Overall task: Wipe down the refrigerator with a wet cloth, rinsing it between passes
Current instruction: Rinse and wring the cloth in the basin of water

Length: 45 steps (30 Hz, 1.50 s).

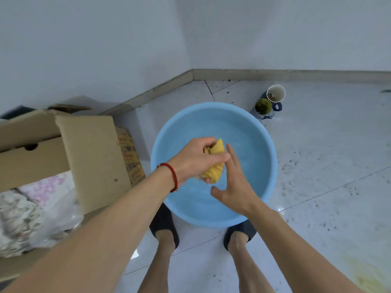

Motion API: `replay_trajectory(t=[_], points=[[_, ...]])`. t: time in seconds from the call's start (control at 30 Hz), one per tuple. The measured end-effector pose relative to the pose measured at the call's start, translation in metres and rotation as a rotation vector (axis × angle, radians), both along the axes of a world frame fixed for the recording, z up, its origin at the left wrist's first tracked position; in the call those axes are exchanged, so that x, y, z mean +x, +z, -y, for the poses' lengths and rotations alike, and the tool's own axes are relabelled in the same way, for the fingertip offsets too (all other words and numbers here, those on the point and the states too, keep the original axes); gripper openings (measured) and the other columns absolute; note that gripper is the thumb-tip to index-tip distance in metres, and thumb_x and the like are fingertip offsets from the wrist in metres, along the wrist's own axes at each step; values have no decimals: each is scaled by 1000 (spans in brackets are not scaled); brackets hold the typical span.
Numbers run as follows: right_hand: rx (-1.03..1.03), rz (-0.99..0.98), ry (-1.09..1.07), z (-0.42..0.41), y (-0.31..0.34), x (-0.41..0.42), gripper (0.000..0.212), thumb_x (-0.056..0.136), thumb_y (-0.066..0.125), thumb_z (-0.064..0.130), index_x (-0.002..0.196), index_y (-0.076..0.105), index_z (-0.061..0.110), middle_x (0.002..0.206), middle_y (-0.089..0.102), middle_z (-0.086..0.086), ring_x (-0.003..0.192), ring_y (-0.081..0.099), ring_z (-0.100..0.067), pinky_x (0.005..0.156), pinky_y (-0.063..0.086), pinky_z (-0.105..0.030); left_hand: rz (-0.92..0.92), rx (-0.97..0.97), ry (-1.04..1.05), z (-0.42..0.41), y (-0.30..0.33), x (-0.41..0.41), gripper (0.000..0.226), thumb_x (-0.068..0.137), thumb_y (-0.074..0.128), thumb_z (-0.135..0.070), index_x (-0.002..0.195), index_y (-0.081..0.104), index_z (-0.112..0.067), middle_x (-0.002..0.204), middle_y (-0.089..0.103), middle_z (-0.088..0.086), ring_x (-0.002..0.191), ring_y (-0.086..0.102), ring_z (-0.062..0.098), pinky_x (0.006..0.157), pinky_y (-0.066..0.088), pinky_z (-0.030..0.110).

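Note:
A round blue basin [264, 140] with water stands on the floor in front of my feet. Over its middle, my left hand [194, 159] grips a bunched yellow cloth [214, 166], fingers curled round it. A red cord is tied at that wrist. My right hand [234, 182] lies beside the cloth with fingers straight and spread, its fingertips against the cloth's right side. The refrigerator is not in view.
An open cardboard box [91, 157] stands at the left, with crumpled plastic and fabric [29, 214] below it. Two cups [269, 101] sit on the tiled floor beyond the basin, near the wall corner. The floor [328, 166] is speckled with dirt.

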State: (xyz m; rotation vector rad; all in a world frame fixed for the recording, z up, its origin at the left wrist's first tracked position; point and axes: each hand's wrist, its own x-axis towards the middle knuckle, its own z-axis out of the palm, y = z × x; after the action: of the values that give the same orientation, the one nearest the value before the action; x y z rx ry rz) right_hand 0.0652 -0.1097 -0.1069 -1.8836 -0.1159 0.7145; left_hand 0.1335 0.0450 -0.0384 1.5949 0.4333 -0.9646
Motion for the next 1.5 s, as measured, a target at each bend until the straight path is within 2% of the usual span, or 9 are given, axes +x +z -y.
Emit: replay_trajectory(t=[0.1,0.2,0.43,0.6,0.77,0.97,1.1,1.27,1.5], points=[[58,-81,-174,-16,17,22,59,76,84,23,117,49,46,118,60,22,105,56,5,83,44,-19,-113,-96,15,-20,28,6,33,90,73,-11,117,61,4,94,66,14,82,66,26,58,56,34],[-32,-72,-158,-9,31,38,43,75,83,4,86,46,25,72,51,11,63,43,-3,54,36,-17,-114,-27,79,-49,37,2,55,72,72,-4,126,63,-7,101,65,8,89,67,21,73,62,41],[68,-155,-113,4,82,56,61,70,80,-8,113,52,26,102,66,-11,89,65,-30,75,60,-48,30,400,-458,-44,20,-31,96,63,84,-45,146,36,-42,124,54,2,114,55,21,101,50,38],[360,-454,-166,15,99,58,57,73,74,-1,124,56,19,122,66,-18,103,64,-30,99,49,-63,271,174,-126,-16,3,-35,62,65,88,-35,121,64,-30,106,73,-1,100,70,17,89,57,43],[729,-840,-338,41,94,58,56,75,78,55,97,66,4,95,61,-17,91,56,-33,83,51,-47,788,357,-423,-15,26,-25,22,75,77,-15,93,66,-15,90,61,0,80,62,20,71,53,39],[823,-1163,64,14,92,38,113,65,57,91,141,54,7,128,64,-26,100,71,-34,65,63,-32,1336,454,-921,-15,39,0,9,86,61,-8,95,62,-10,82,41,5,65,43,22,44,42,37],[447,-872,121,16,95,58,81,76,83,54,128,56,-1,85,56,-11,61,49,-15,45,31,-20,1086,609,-1147,-20,27,21,29,68,72,-1,89,54,-11,78,47,6,58,54,31,45,47,38],[-330,-286,265,-3,86,67,17,79,72,22,88,61,13,71,62,-1,64,55,-20,58,48,-32,617,795,-1141,-1,18,25,25,78,63,-13,66,42,-19,63,42,1,72,58,33,56,40,34],[-591,316,641,6,68,63,28,89,67,26,108,49,14,90,59,-5,82,63,-36,68,52,-42,-174,382,-728,2,9,8,26,67,79,-24,77,58,-11,65,51,10,50,41,26,47,27,27]])
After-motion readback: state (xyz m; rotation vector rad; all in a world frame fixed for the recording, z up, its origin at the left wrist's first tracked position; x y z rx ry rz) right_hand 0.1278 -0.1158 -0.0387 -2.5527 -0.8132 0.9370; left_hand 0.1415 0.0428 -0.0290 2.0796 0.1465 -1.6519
